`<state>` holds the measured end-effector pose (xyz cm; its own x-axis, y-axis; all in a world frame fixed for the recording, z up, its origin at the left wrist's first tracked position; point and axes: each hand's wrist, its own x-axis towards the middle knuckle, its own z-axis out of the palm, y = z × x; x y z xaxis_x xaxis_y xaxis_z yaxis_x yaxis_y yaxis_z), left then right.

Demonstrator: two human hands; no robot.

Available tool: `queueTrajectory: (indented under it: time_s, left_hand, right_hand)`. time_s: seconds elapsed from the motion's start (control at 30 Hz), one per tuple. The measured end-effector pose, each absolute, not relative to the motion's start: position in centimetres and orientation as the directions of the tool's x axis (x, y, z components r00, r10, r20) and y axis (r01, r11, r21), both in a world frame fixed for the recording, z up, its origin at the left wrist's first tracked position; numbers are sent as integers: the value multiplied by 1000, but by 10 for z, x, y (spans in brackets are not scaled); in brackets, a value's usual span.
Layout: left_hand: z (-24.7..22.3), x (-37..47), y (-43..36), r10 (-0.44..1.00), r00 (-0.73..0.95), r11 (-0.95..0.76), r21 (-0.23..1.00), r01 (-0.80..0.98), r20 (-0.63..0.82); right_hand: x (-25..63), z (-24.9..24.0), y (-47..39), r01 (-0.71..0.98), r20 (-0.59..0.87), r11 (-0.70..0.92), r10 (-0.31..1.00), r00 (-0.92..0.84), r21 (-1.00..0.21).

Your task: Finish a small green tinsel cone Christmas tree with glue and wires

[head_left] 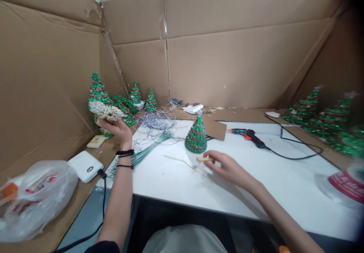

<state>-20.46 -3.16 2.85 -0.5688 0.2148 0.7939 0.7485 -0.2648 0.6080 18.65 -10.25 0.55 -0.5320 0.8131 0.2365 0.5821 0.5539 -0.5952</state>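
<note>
My left hand (123, 131) is raised at the left, its fingers closed around the underside of a bunch of small white and cream tips (106, 111); what the bunch is made of is too small to tell. Low over the white board, my right hand (224, 166) pinches a short yellowish stick (204, 159). Just beyond that stick stands a small green beaded Christmas tree (196, 137) with red garland and a pale top. A thin pale cord (184, 162) lies on the board, passing below the right hand's fingers.
Green wires (150, 149) and tangled silvery wire (156, 120) lie left of centre. A corded glue gun (250, 135) rests at the right. More trees (135, 92) stand along both sides. A white box (87, 166), plastic bag (42, 196) and plastic container (348, 181) flank the board (165, 185). Cardboard walls (227, 63) enclose it.
</note>
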Motion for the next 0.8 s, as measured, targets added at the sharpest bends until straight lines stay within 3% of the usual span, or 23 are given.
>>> queueTrajectory:
  time_s: [0.1, 0.2, 0.3, 0.37, 0.43, 0.5, 0.6, 0.7, 0.8]
  left_hand:
    - [58, -174, -47, 60, -674, -438, 626, 645, 737]
    - [102, -135, -74, 130, -572, -630, 513, 582, 810]
    - [147, -97, -98, 382, -314, -750, 490, 445, 869]
    - [168, -73, -112, 569, -86, -798, 574, 184, 818]
    - [180, -49, -122, 689, 102, -716, 696, -62, 718]
    - [183, -28, -128, 745, 319, -564, 809, -169, 586]
    - [180, -5, -131, 730, 475, -543, 839, -34, 491]
    - [177, 3, -129, 746, 440, -593, 799, 98, 500]
    - [176, 3, -125, 744, 409, -611, 786, 95, 529]
  right_hand:
    - [206, 44, -103, 516, 451, 585, 811, -373, -626]
    - [213, 94, -111, 533, 578, 578, 793, -191, -618]
    - [206, 139, -121, 513, 702, 636, 707, -88, -576]
    - [194, 160, -127, 463, 731, 716, 656, -189, -522]
    - [181, 171, -131, 377, 784, 789, 583, -213, -485]
    - [169, 176, -133, 311, 853, 838, 505, -131, -449]
    - [159, 176, -132, 274, 904, 869, 429, 3, -413]
    - [158, 175, -131, 302, 916, 872, 400, 13, -385]
    - [158, 175, -132, 352, 933, 874, 360, -8, -335]
